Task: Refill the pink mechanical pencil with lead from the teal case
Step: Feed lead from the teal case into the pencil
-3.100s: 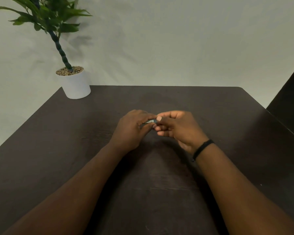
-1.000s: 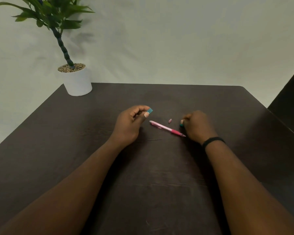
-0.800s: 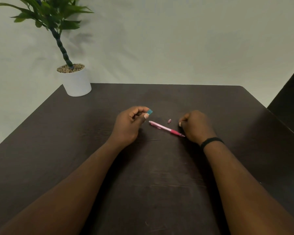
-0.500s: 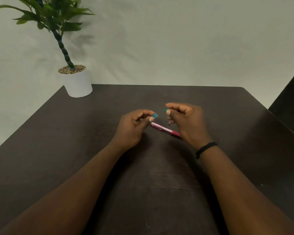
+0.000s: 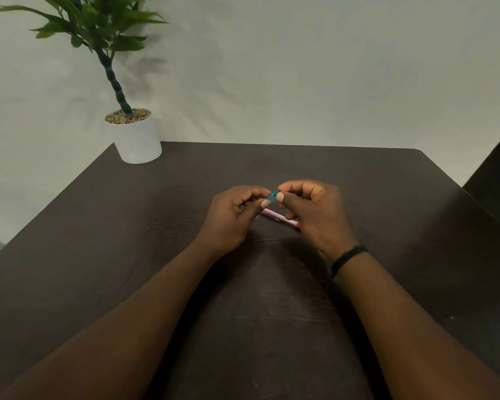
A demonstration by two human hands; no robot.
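Note:
My left hand [image 5: 231,217] pinches the teal lead case [image 5: 272,197] between thumb and forefinger; only its end shows. My right hand [image 5: 315,212] meets it from the right, thumb and forefinger closed on a small teal cap [image 5: 277,193] at the case's end. Both hands hover above the middle of the dark table [image 5: 127,255]. The pink mechanical pencil [image 5: 279,217] lies on the table under them, partly hidden by my right hand. A thin lead stick [image 5: 267,240] lies on the table just in front of the hands.
A white pot [image 5: 137,140] with a green plant stands at the table's far left corner. A pale wall is behind the table. A dark surface [image 5: 497,174] rises at the right edge.
My right hand lifted from the table beside the pencil's tip with the small teal cap and moved left to meet the case in my left hand. The small pink piece is now hidden.

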